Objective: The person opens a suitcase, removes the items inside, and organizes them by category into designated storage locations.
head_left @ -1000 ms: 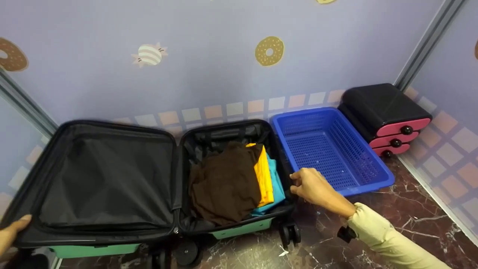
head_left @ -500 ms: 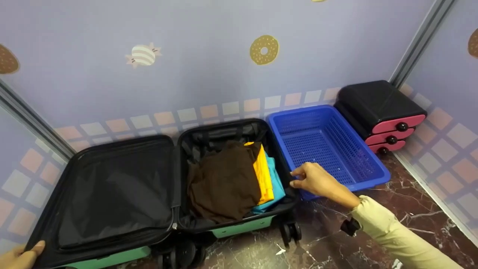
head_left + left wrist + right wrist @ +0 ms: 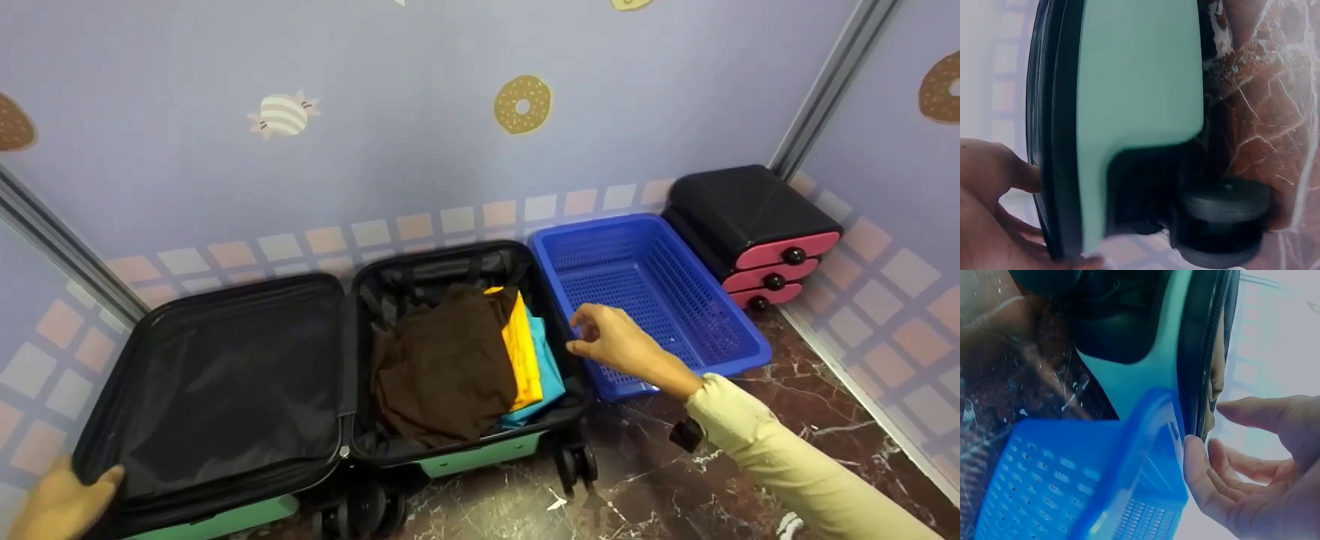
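An open suitcase lies spread out, green outside with black lining. Its right half holds a brown garment on top of folded yellow cloth and light blue cloth. At the near left corner of the lid, my left hand grips the edge, thumb on the inner side; the left wrist view shows the green shell and a black wheel beside it. My right hand is at the right half's rim, thumb inside and fingers outside, right beside the blue basket.
The blue plastic basket stands against the suitcase's right side. Beyond it, in the corner, is a black drawer box with pink drawer fronts. A patterned wall rises close behind, and the dark marbled floor shows in front.
The lid's outer left side has tilted up with my left hand, which has come inward to the right. My right hand stays at the rim, slightly higher in view. The clothes lie as before.
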The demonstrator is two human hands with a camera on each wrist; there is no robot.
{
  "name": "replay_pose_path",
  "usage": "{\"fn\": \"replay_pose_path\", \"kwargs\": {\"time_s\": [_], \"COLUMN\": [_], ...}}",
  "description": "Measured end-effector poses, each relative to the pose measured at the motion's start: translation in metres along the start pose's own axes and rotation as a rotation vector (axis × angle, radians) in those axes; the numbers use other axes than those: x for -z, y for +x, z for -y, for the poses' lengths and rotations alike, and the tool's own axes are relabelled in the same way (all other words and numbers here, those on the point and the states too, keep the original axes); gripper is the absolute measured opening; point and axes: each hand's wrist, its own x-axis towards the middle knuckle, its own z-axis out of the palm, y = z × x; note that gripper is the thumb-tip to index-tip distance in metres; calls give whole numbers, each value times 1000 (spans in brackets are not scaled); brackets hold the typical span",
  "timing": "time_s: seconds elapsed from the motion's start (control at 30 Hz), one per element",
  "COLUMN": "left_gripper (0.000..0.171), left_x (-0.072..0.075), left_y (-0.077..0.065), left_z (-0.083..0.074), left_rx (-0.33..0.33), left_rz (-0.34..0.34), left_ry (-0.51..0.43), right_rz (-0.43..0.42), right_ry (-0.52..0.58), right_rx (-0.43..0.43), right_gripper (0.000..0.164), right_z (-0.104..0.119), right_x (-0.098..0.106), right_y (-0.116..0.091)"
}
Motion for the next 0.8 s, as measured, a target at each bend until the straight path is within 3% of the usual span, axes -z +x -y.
{"fn": "replay_pose_path", "kwargs": {"time_s": [0.07,0.17,0.27,0.37,0.43,0.53,0.67,0.8], "left_gripper": [88,77,60,47,42,38,35,32], "left_x": [2,-1,-12,-26,-34,-42,-50,-60], "left_y": [-14,-42,-64,-74,-79,-85,-92,-95], "left_z": [-22,-63,-104,-139,-163,-198,-237,-264], "left_rx": [-59,-186,-365,-536,-616,-696,-749,-769], "left_rz": [-61,-242,-417,-505,-511,-467,-327,-176], "left_ry": [-32,-117,-246,-355,-413,-470,-521,-548], "right_rz": [-3,-12,-37,-57,-46,6,123,242], "right_ry": [21,53,81,141,208,315,414,503], "right_rx": [27,56,85,105,96,49,-62,-188], "right_gripper": [26,25,22,20,20,22,28,35], "right_z": [2,7,13,20,25,34,43,51], "right_x": [2,3,3,0,-3,-8,-17,-27], "right_y": [6,16,27,38,44,52,59,63]}}
